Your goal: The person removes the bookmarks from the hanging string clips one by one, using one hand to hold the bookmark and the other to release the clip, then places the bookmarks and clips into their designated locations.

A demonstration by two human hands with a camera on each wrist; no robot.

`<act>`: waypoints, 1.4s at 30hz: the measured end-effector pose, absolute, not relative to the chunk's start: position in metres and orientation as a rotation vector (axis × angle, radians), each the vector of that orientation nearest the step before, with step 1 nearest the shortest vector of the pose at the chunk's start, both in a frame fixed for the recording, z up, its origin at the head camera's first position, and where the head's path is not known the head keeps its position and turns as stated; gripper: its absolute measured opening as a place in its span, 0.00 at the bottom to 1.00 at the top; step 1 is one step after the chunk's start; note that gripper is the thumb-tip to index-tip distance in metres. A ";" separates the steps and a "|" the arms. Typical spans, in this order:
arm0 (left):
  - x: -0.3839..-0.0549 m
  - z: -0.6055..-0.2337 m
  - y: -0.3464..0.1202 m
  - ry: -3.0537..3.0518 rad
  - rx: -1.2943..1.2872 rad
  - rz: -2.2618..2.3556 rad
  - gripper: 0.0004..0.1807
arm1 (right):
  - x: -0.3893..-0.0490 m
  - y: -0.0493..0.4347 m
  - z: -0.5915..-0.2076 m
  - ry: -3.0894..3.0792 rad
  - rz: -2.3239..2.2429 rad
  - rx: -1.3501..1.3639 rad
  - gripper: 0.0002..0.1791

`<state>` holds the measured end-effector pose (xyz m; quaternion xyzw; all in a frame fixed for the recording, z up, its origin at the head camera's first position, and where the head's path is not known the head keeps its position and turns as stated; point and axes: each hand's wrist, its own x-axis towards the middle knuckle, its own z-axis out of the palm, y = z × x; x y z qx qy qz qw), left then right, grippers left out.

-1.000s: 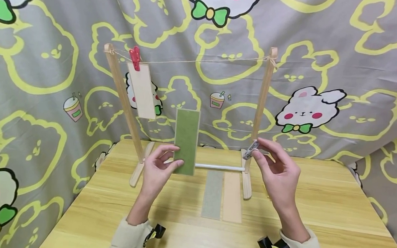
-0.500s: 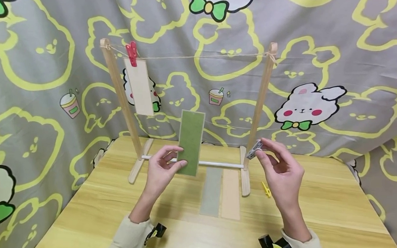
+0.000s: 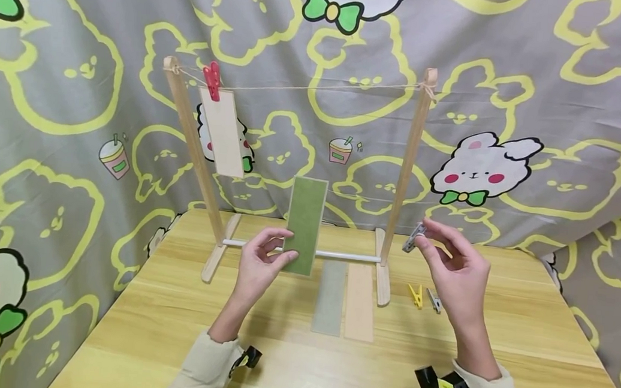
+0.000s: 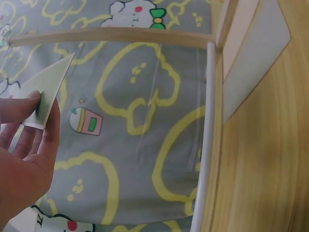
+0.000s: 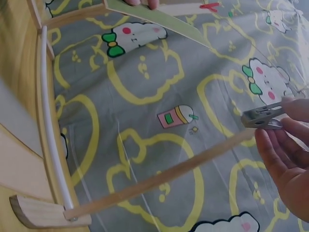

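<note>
In the head view my left hand [image 3: 265, 256] pinches the lower left edge of a green rectangular card [image 3: 306, 218], which stands nearly upright in front of the wooden rack. My right hand [image 3: 458, 270] holds a grey clothespin [image 3: 414, 237] between thumb and fingertips, right of the rack's right post. The right wrist view shows that clothespin [image 5: 263, 117] from the side, its tip pointing away from the fingers. A cream card [image 3: 224, 132] hangs from the string [image 3: 318, 89] by a red clothespin [image 3: 212, 81], close to the left post.
On the wooden table [image 3: 288, 361] a grey card [image 3: 329, 297] and a peach card [image 3: 360, 302] lie side by side. A yellow clothespin [image 3: 415, 296] and another grey clothespin [image 3: 435, 301] lie near my right forearm. A white rod [image 3: 348, 257] joins the rack's feet; patterned cloth hangs behind.
My left hand has carried the green card a little to the right. My right hand has also shifted right with its clothespin. The two clothespins on the table have come into sight.
</note>
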<state>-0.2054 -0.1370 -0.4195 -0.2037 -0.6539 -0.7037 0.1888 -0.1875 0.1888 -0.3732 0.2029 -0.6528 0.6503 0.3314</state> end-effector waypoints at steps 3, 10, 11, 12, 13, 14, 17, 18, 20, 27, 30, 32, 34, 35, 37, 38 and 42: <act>-0.208 -0.422 -0.137 -1.840 -0.570 -1.972 0.21 | -0.188 0.194 -0.373 -1.764 1.684 0.502 0.19; -0.210 -0.426 -0.137 -1.855 -0.542 -2.003 0.21 | -0.190 0.204 -0.377 -1.915 1.615 0.399 0.18; -0.210 -0.427 -0.137 -1.858 -0.536 -2.009 0.21 | -0.190 0.205 -0.378 -1.948 1.611 0.381 0.18; -0.210 -0.427 -0.136 -1.860 -0.529 -2.013 0.21 | -0.190 0.207 -0.379 -1.980 1.608 0.368 0.17; -0.209 -0.427 -0.136 -1.862 -0.519 -2.018 0.21 | -0.190 0.208 -0.380 -2.011 1.608 0.358 0.17; -0.209 -0.427 -0.136 -1.864 -0.511 -2.022 0.21 | -0.191 0.209 -0.382 -2.038 1.614 0.351 0.17; -0.208 -0.428 -0.136 -1.867 -0.490 -2.027 0.21 | -0.194 0.214 -0.386 -2.101 1.612 0.341 0.18; -0.209 -0.428 -0.136 -1.868 -0.484 -2.029 0.21 | -0.195 0.216 -0.388 -2.117 1.602 0.340 0.18; -0.209 -0.429 -0.136 -1.873 -0.482 -2.035 0.21 | -0.197 0.220 -0.390 -2.145 1.586 0.332 0.18; -0.211 -0.432 -0.133 -1.882 -0.509 -2.053 0.21 | -0.200 0.233 -0.396 -2.187 1.565 0.285 0.19; -0.211 -0.433 -0.131 -1.891 -0.505 -2.063 0.21 | -0.201 0.238 -0.399 -2.199 1.561 0.259 0.19; -0.211 -0.435 -0.131 -1.900 -0.493 -2.063 0.21 | -0.201 0.240 -0.400 -2.209 1.558 0.245 0.19; -0.210 -0.438 -0.131 -1.914 -0.480 -2.057 0.21 | -0.202 0.243 -0.402 -2.224 1.553 0.231 0.20; -0.210 -0.439 -0.131 -1.925 -0.475 -2.051 0.21 | -0.203 0.244 -0.403 -2.235 1.542 0.222 0.20; -0.209 -0.441 -0.130 -1.948 -0.471 -2.041 0.21 | -0.204 0.248 -0.404 -2.258 1.515 0.202 0.19; -0.208 -0.442 -0.130 -1.957 -0.470 -2.039 0.21 | -0.204 0.249 -0.405 -2.267 1.504 0.192 0.19; -0.208 -0.444 -0.130 -1.980 -0.463 -2.041 0.21 | -0.207 0.256 -0.407 -2.292 1.472 0.166 0.19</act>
